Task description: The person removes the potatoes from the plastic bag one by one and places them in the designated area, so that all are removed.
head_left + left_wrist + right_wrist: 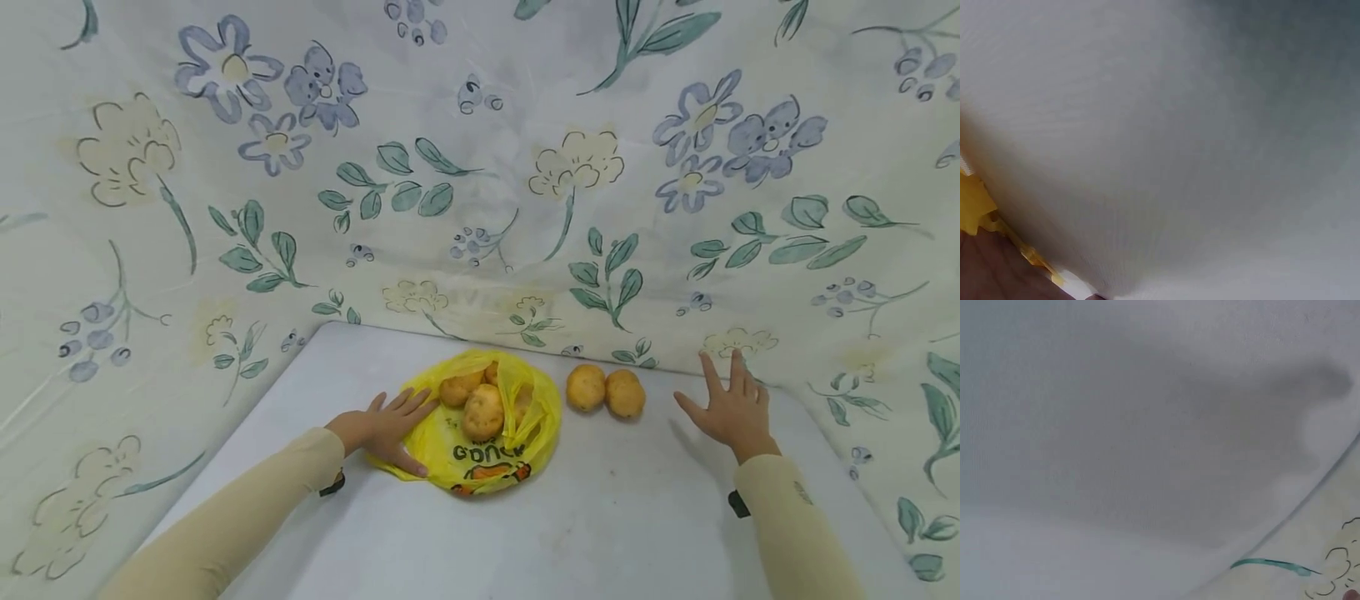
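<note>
A yellow plastic bag (435, 458) with dark lettering lies on the white table, its mouth showing several potatoes (483, 413) inside. My left hand (386, 429) rests with spread fingers on the bag's left edge. In the left wrist view, a bit of yellow bag (974, 203) shows beside part of the hand (997, 269). Right of the bag, two potatoes (625, 394) sit side by side on the table. Farther right, my right hand (729, 412) is held above the table with fingers spread, apart from the potatoes. Its shadow falls across the tabletop in the right wrist view.
The white table (600, 517) ends at a floral-patterned cloth (495, 217) hanging behind it and along both sides. Small dark specks mark the tabletop right of the bag. A dark band (738, 503) shows at the right wrist.
</note>
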Motion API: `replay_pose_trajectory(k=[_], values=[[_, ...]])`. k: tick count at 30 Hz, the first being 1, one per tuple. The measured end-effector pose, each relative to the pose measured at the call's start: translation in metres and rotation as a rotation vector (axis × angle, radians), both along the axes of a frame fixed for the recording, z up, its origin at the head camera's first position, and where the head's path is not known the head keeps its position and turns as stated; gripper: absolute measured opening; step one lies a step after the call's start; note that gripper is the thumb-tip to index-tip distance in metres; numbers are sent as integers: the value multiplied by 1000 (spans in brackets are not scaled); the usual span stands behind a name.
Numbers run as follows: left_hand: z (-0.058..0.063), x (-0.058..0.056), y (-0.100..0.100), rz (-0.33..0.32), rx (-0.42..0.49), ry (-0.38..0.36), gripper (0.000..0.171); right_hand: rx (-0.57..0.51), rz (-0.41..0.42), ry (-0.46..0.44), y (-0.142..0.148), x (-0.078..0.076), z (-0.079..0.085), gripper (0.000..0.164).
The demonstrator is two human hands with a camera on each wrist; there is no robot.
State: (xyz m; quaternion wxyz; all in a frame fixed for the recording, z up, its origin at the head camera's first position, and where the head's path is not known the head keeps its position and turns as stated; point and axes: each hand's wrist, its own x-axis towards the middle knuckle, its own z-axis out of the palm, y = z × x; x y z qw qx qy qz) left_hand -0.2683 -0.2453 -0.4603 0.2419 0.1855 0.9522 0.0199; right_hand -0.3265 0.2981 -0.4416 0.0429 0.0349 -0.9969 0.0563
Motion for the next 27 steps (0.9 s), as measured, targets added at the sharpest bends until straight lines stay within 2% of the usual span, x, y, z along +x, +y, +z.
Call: replay_pose_trajectory(k=[8, 14, 20, 27], values=[[3, -1, 3, -3, -11, -3, 122, 28, 16, 43, -6, -3, 4, 93], [2, -2, 3, -11, -15, -4, 123, 74, 53, 74, -15, -6, 10, 91], [5, -3, 3, 1, -14, -6, 122, 73, 96, 100, -23, -12, 15, 92], [2, 0, 4, -7, 6, 0, 121, 92, 110, 113, -25, -13, 16, 93]])
